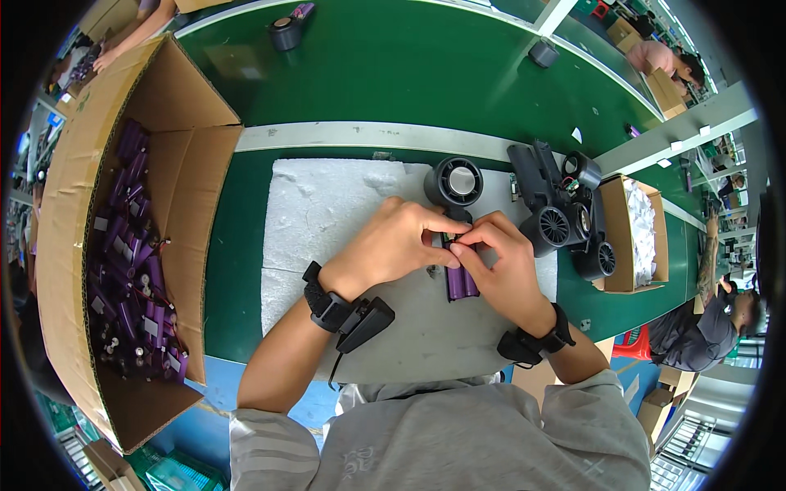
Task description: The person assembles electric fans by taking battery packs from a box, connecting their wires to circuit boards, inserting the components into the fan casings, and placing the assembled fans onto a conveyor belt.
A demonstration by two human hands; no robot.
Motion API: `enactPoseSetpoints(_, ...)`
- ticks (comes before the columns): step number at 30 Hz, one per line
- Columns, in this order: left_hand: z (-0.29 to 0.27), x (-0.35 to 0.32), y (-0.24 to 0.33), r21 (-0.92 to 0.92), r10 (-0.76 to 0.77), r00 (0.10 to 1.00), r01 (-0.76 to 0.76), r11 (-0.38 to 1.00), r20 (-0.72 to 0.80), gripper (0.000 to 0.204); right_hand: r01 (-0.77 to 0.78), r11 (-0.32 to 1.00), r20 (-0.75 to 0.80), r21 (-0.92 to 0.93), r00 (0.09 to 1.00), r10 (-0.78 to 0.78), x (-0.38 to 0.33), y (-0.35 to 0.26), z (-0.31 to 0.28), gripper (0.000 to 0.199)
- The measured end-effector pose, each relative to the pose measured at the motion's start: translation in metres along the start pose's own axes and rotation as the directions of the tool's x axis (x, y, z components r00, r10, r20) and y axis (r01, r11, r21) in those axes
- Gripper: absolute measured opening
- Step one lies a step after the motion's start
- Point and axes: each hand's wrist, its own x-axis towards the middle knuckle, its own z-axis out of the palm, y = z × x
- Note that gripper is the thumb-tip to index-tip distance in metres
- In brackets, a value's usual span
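Battery pack [461, 286], purple-wrapped cyl. cells side by side, sits btwn both hands over grey mat [393, 344], approx. mid-view. Long axis runs fore-aft: free end pts at wearer's torso [458, 434], other end, under fingertips, twd fan head [455, 182]. Fan head is blk, round, silver hub facing up, just beyond the hands; fingers hide whether it joins the pack.

L hand [393, 245]: narrow, thumb + index pinched at pack's far end. R hand [509, 277]: same, its fingertips right by L's; can't tell which small part is btwn them.

Around mat: white foam sheet [319, 196] on green workbench [232, 303].

Lg cdbd box [70, 254] at left, open, w/ jumbled purple packs [127, 254], some w/ white labels, lying at mixed angles. Sm cdbd box [614, 237] at right, open top, full of white packets [641, 229], type unclear. Btwn sm box & hands: cluster of dk fan housings [550, 227], several round grilles visible. Far side of bench: another fan unit [285, 34].
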Motion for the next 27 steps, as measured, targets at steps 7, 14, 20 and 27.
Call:
enactPoseSetpoints(7,-0.003,0.002,0.002,-0.001,-0.007,1.000,0.007,1.000,0.022,0.040,0.126,0.971,0.054,-0.204,0.992,-0.118,-0.005,0.002,-0.005,0.014)
enactPoseSetpoints(14,-0.006,-0.002,-0.001,-0.032,-0.019,0.999,0.020,0.999,0.039,0.038,0.261,0.944,0.344,-0.201,0.921,-0.181,-0.016,-0.017,-0.020,0.058)
enactPoseSetpoints(20,-0.001,0.009,-0.012,0.013,0.030,0.981,-0.028,1.000,-0.193,0.039,0.233,0.904,0.280,-0.359,0.951,-0.133,-0.005,-0.001,-0.011,0.065)
enactPoseSetpoints(27,-0.014,0.004,-0.010,0.037,-0.196,0.855,0.243,0.969,-0.481,0.032,0.186,0.747,0.016,-0.638,0.973,-0.229,0.065,-0.025,-0.016,0.050)
